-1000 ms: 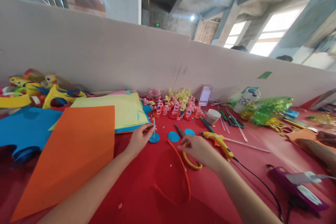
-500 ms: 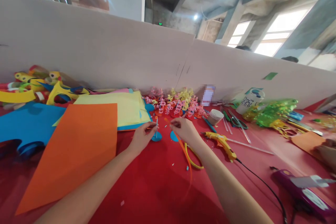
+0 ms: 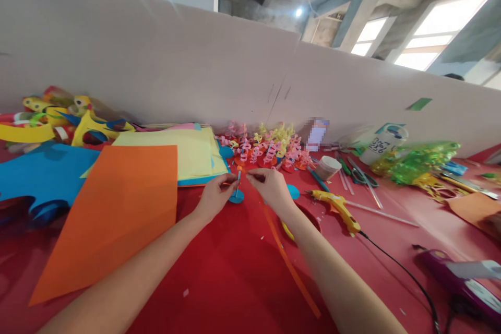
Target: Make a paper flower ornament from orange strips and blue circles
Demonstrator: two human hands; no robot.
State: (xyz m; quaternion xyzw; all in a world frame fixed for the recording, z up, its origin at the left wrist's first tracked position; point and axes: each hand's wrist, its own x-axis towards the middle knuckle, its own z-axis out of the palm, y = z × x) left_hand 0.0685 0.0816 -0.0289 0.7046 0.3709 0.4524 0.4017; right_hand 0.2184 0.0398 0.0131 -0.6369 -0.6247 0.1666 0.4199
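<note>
Pinched between the fingers of my left hand (image 3: 216, 195) is a thin pale stick (image 3: 238, 182). It stands upright on a round blue disc (image 3: 236, 198), with a bit of orange at its top. My right hand (image 3: 273, 189) has thumb and fingertips closed on the end of a narrow orange strip (image 3: 291, 267), close to the stick's top. From under that hand the strip trails down across the red table. Another blue disc (image 3: 293, 191) lies just right of my right hand. A yellow ring-shaped piece (image 3: 287, 230) is partly hidden by my right forearm.
Pink and yellow spiral pieces (image 3: 270, 148) crowd the back. Left lie an orange sheet (image 3: 111, 219), pale yellow sheets (image 3: 191, 159) and blue foam (image 3: 47, 169). Right are a yellow glue gun (image 3: 338, 209), scissors (image 3: 362, 175), a paper cup (image 3: 327, 168) and a purple glue gun (image 3: 454, 271).
My right hand has moved left and closer to the stick, bringing the orange strip's end to its top. The second blue disc now shows right of that hand. The view has shifted slightly.
</note>
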